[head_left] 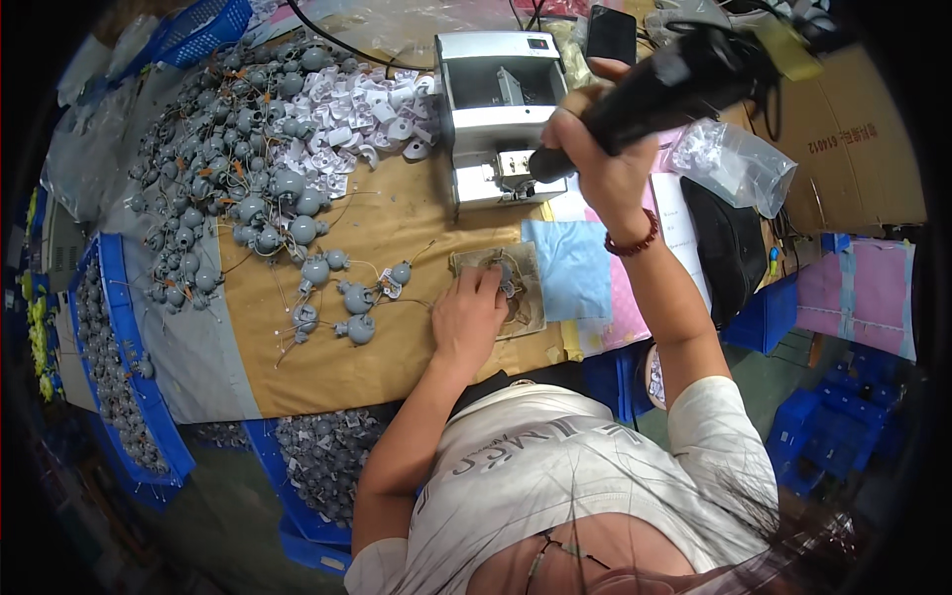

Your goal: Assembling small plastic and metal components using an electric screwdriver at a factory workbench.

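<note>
My right hand (605, 149) is closed round a black electric screwdriver (684, 79), raised at a slant. Its lower end reaches the front of a silver-and-black screw feeder (496, 124). My left hand (471, 312) rests on a square fixture block (531, 317), fingers bent over a small grey part (511, 281) in it. Those fingers hide much of that part. Left of this hand lie several round grey housings (359, 328) with thin wires. One of them bears a small white piece (390, 286).
Grey housings (213, 149) and white plastic pieces (362, 119) are heaped at the back left. Blue bins (178, 436) of grey parts stand left and below the table. A phone (611, 35), a clear bag (734, 164), a black pouch (729, 248) and a carton (843, 149) lie rightward.
</note>
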The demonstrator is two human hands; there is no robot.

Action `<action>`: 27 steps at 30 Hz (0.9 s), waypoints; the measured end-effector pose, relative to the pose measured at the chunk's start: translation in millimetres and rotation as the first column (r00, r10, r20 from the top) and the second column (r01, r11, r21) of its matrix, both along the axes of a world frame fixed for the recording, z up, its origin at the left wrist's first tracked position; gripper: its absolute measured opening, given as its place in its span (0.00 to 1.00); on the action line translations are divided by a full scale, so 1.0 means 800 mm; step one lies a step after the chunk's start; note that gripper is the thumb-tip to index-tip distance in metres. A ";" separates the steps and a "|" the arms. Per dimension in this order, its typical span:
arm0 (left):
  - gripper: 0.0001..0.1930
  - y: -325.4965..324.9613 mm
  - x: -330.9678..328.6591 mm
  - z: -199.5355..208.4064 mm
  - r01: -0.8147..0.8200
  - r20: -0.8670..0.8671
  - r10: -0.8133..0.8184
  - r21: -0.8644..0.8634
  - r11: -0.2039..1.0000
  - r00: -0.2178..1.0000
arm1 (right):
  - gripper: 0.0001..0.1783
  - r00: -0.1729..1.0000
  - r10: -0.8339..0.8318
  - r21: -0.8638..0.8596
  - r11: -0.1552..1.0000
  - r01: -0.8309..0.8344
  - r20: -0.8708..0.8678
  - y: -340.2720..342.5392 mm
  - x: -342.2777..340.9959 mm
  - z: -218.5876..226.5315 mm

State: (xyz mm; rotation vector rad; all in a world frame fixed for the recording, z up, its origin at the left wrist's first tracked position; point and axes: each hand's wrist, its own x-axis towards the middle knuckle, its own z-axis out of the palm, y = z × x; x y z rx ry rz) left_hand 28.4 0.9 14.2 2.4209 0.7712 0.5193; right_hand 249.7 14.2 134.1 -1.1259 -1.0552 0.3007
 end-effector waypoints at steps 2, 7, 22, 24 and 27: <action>0.16 0.000 0.001 -0.002 -0.007 0.001 0.007 0.025 1.000 1.000 | 0.30 0.994 -0.001 -0.042 0.999 0.006 0.112 0.016 0.001 -0.009; 0.16 0.001 -0.002 -0.003 -0.006 0.027 0.007 -0.022 1.000 1.000 | 0.19 0.991 -0.038 -0.260 0.966 0.003 -0.131 0.034 -0.011 -0.019; 0.18 0.000 -0.003 0.000 -0.017 -0.085 0.011 -0.067 0.998 0.996 | 0.44 0.978 0.205 -0.287 0.935 -0.209 -0.046 -0.069 -0.086 -0.055; 0.18 0.000 -0.003 0.001 -0.018 -0.092 0.012 -0.064 0.998 0.996 | 0.44 0.979 0.204 -0.281 0.938 -0.203 -0.024 -0.070 -0.088 -0.057; 0.18 0.001 -0.002 0.002 -0.024 -0.088 0.019 -0.055 0.998 0.996 | 0.44 0.976 0.213 -0.261 0.941 -0.215 -0.038 -0.072 -0.091 -0.055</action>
